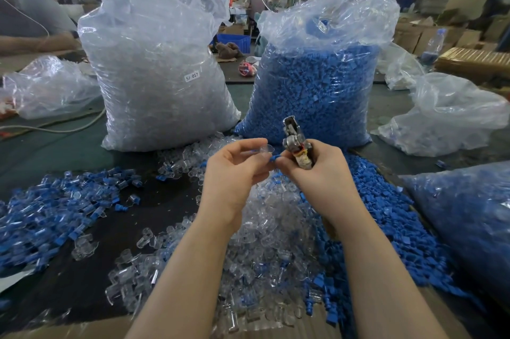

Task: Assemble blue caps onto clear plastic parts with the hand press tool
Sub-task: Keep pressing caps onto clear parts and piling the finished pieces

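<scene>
Both hands were up over the loose piles. Left hand [234, 164] pinched a clear plastic part [264, 149], see-through w/ a flared rim. Right hand [317, 170] gripped the hand press tool [295, 142] — metal head up — and nipped a small blue cap [276, 157] at its fingertips, prob. to mate the two before pressing.

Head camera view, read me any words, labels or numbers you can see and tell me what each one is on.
"SJ-017": small white sticker on the big bag of clear plastic parts.
Water bottle at far right: label too blurred to read.
No other legible text.
</scene>
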Action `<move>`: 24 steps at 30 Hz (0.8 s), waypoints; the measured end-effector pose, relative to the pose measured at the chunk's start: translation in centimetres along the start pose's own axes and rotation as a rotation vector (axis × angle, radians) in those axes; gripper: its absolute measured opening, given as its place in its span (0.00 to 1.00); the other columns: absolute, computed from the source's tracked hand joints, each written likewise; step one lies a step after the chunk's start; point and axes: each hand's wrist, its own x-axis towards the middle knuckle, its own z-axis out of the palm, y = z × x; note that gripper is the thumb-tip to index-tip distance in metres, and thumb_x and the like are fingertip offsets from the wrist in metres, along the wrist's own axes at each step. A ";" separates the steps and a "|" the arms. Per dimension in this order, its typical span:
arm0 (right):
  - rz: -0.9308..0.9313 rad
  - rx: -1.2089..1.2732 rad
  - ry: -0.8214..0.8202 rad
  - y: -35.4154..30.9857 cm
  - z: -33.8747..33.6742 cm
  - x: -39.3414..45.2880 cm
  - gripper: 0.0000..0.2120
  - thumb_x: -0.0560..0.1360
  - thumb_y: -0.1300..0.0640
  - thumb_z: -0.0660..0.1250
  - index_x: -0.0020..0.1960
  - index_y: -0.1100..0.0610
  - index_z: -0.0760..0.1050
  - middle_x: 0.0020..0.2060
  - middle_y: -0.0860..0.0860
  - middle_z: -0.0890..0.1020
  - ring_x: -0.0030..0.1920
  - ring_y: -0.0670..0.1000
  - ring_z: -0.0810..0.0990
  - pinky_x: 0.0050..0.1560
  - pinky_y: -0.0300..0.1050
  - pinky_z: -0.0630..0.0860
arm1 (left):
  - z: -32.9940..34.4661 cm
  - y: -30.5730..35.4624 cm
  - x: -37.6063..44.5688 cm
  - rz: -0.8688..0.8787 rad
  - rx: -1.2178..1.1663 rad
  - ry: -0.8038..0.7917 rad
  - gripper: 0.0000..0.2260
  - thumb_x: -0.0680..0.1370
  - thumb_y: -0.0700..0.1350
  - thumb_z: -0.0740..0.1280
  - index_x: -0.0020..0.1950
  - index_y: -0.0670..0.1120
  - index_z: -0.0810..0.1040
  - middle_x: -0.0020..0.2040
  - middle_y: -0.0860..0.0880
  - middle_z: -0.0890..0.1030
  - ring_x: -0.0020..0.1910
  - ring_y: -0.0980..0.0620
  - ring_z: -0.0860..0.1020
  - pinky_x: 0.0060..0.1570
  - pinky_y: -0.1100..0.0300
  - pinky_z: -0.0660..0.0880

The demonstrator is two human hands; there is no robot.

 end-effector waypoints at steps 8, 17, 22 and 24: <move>-0.001 0.010 0.000 0.0 -0.1 0.0 0.06 0.72 0.54 0.74 0.40 0.52 0.78 0.32 0.49 0.81 0.33 0.45 0.76 0.40 0.52 0.77 | -0.3 -0.1 0.1 0.019 0.026 0.002 0.11 0.76 0.33 0.68 0.52 0.47 0.81 0.40 0.47 0.84 0.39 0.54 0.83 0.42 0.63 0.80; -0.003 0.022 0.035 -0.1 -0.2 -0.1 0.06 0.73 0.53 0.74 0.40 0.51 0.78 0.33 0.49 0.82 0.35 0.48 0.79 0.42 0.52 0.78 | -0.1 -0.1 -0.1 0.131 0.093 0.073 0.07 0.72 0.34 0.74 0.44 0.45 0.84 0.35 0.53 0.84 0.37 0.61 0.81 0.38 0.69 0.77; -0.023 0.032 0.082 -0.2 0.0 0.0 0.07 0.72 0.53 0.74 0.42 0.55 0.79 0.34 0.53 0.82 0.38 0.54 0.80 0.44 0.55 0.77 | 0.0 -0.1 0.0 0.123 0.012 0.152 0.06 0.71 0.37 0.75 0.44 0.47 0.85 0.36 0.52 0.85 0.36 0.62 0.81 0.36 0.71 0.75; -0.041 0.035 0.099 -0.2 0.0 0.0 0.08 0.72 0.53 0.74 0.42 0.57 0.79 0.34 0.53 0.82 0.38 0.55 0.80 0.44 0.56 0.78 | 0.1 -0.1 -0.1 0.100 -0.039 0.162 0.05 0.72 0.37 0.75 0.45 0.46 0.85 0.35 0.52 0.85 0.35 0.60 0.82 0.35 0.70 0.76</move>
